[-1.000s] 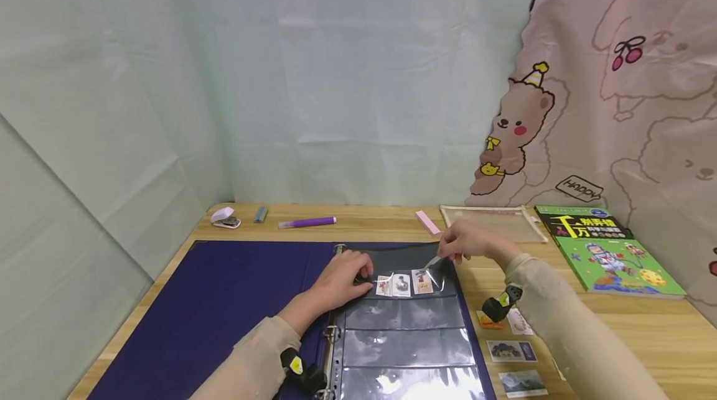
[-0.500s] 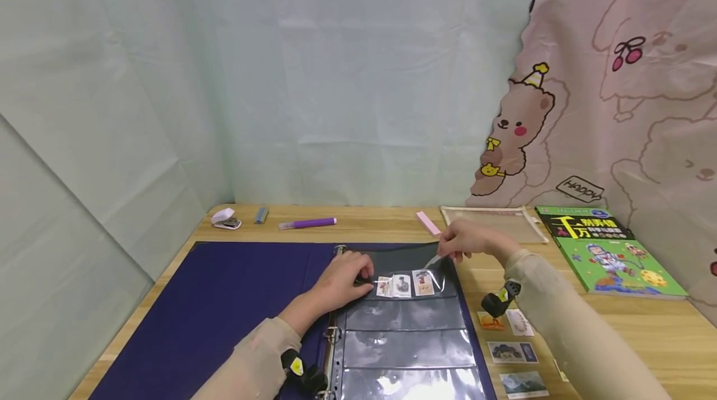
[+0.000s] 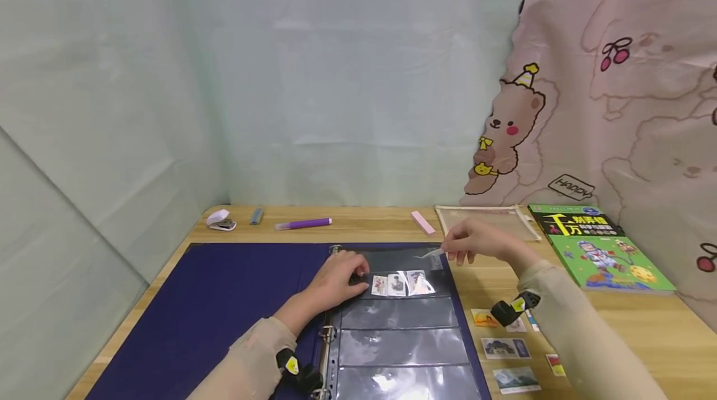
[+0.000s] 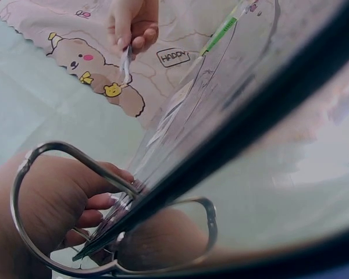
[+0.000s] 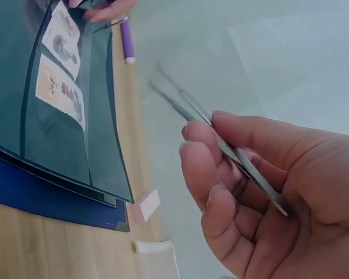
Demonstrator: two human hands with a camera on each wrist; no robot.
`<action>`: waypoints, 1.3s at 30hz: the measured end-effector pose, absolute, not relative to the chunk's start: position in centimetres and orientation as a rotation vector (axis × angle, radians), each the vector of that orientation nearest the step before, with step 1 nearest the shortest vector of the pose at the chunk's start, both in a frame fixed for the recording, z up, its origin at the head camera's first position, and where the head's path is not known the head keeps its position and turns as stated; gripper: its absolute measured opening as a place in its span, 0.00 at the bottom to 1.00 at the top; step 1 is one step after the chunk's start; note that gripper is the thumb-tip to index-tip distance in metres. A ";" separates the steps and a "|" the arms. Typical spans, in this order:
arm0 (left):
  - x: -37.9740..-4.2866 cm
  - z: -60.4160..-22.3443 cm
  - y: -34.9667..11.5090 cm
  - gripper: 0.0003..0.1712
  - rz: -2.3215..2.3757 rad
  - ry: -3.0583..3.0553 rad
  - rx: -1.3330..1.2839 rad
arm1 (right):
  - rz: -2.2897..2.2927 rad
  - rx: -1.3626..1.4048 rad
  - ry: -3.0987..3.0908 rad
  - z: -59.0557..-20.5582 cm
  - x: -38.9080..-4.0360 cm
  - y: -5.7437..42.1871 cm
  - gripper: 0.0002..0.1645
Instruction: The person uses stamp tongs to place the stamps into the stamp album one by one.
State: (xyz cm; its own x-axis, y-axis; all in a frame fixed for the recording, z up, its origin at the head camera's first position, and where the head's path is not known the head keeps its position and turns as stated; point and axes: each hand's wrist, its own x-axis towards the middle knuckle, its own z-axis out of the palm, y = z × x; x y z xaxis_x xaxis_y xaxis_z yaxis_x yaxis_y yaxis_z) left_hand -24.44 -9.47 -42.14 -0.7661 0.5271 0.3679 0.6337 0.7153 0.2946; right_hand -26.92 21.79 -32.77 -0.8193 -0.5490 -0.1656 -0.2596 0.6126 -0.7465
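A dark blue ring binder (image 3: 252,288) lies spread, with a black pocket page (image 3: 400,313) on its right half. Three stamps (image 3: 397,285) sit side by side in the page's top pocket, under clear film; the right one (image 5: 61,90) is slightly tilted. At the pocket's left end my left hand (image 3: 338,275) pinches the page's film, fingers curled; the exact contact is partly hidden. Over the page's upper right edge my right hand (image 3: 476,241) holds metal tweezers (image 5: 253,174) between thumb and fingers. Their tips are apart, with nothing between them, clear of the stamps.
Right of the binder lie several loose stamps (image 3: 505,348) and a green book (image 3: 610,257). Along the back stand a stapler (image 3: 221,220), a blue-grey small block (image 3: 256,216), a purple marker (image 3: 304,224), a pink block (image 3: 422,223) and a mesh pouch (image 3: 487,221).
The tweezers have come away from the right stamp, up and out of the pocket. My right hand has shifted slightly right; the left hand stays at the pocket. The head view has shifted a little.
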 end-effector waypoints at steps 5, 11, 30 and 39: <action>-24.5 -42.2 -9.7 0.12 -0.602 -2.674 -0.898 | -1.150 -0.659 2.446 -32.9 -25.7 22.7 0.15; -24.6 -42.2 -9.8 0.12 -0.571 -2.697 -0.896 | -1.252 -0.677 2.436 -33.3 -24.1 24.3 0.20; -23.4 -40.6 -9.5 0.13 -0.350 -2.760 -0.939 | -1.369 -0.683 2.495 -34.5 -20.1 29.9 0.17; -21.6 -38.8 -9.5 0.16 -0.237 -2.729 -1.033 | -1.358 -0.701 2.536 -35.1 -18.4 31.6 0.16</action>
